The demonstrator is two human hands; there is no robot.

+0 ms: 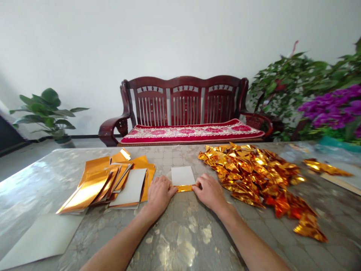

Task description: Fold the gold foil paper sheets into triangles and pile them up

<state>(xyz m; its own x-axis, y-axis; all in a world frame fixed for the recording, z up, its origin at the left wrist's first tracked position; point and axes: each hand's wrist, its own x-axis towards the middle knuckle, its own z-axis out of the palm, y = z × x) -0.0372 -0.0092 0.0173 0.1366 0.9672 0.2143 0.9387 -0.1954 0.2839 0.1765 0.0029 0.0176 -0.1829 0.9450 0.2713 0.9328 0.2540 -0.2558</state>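
Left hand (160, 190) and right hand (208, 191) are apart, each pinching one end of the gold strip (184, 188) along the white sheet (182, 175), mid-frame on the tabletop (160, 241); uneven thumb pressure could skew the crease.

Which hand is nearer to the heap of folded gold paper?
Right. The right hand is just beside the heap, at its left edge; the left hand is farther away, next to the pile of flat sheets.
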